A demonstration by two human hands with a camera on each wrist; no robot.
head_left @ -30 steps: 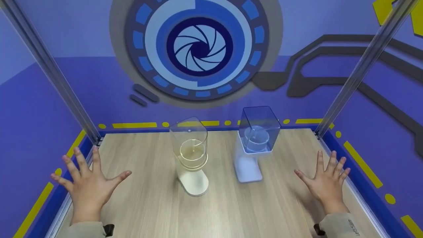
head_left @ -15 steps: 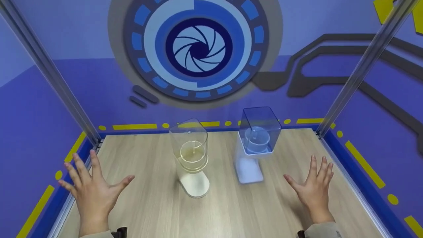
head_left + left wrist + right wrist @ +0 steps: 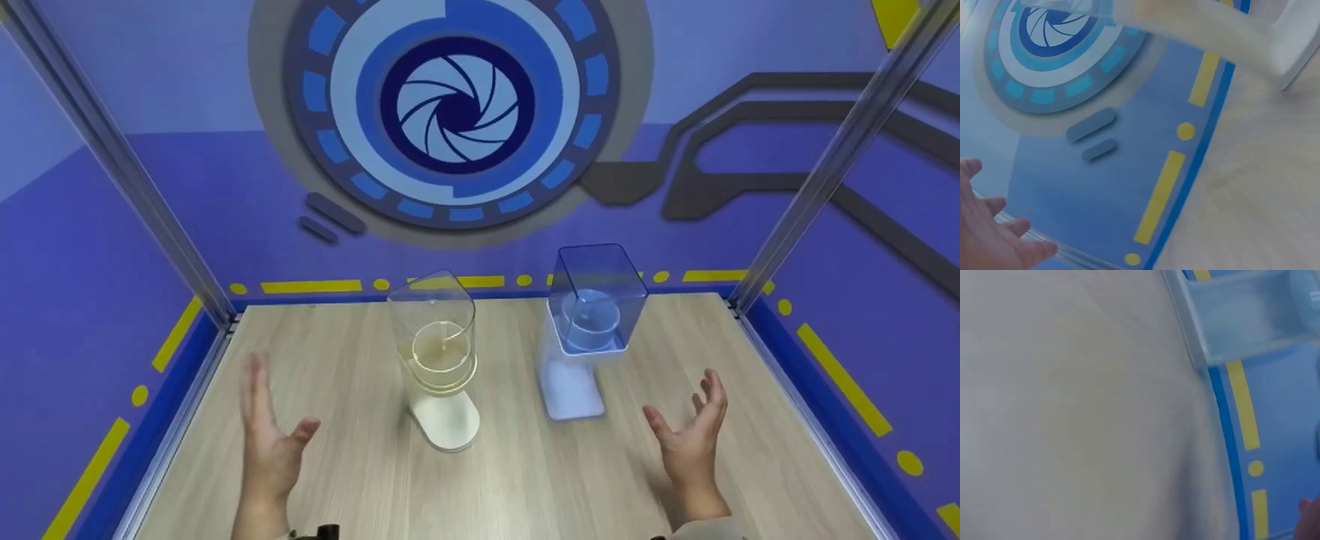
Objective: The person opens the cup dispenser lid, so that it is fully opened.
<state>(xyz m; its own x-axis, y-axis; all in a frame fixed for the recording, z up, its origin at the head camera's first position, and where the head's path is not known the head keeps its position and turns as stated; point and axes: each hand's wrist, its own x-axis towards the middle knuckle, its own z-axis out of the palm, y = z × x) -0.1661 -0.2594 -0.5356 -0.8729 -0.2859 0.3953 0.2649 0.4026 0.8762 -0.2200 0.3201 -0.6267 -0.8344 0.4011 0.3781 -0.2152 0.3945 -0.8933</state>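
Cream stand [image 3: 442,382]: upright on the table [image 3: 517,487], apart from both grips; smooth, opaque base with a rounded front end; above it a clear plastic bin [image 3: 433,300] with a slanting rim, a thin round collar below, and a pale-rimmed cylinder inside.
Blue stand [image 3: 585,352]: upright just right of the cream stand and set slightly farther back; squarer build, smooth pale base with softened corners, boxy see-through blue bin [image 3: 630,300], round cup shape within.
Left grip [image 3: 271,450]: bare hand left of the cream stand, well apart; seen edge-on, fingers extended and blurred, thumb spread wide; holds nothing.
Right grip [image 3: 690,442]: bare hand right of the cream stand, beyond the blue stand; fingers slightly bent, thumb held well away; holds nothing.
Sleeve [image 3: 705,529]: beige cloth at the right wrist.
Table: pale wood grain running lengthwise under the cream stand.
Wall [image 3: 517,240]: behind the cream stand; flat blue-violet, printed with a ringed shutter emblem [image 3: 457,105] and yellow dashes.
Posts [image 3: 120,165]: grooved grey metal, rising at either side behind the cream stand.
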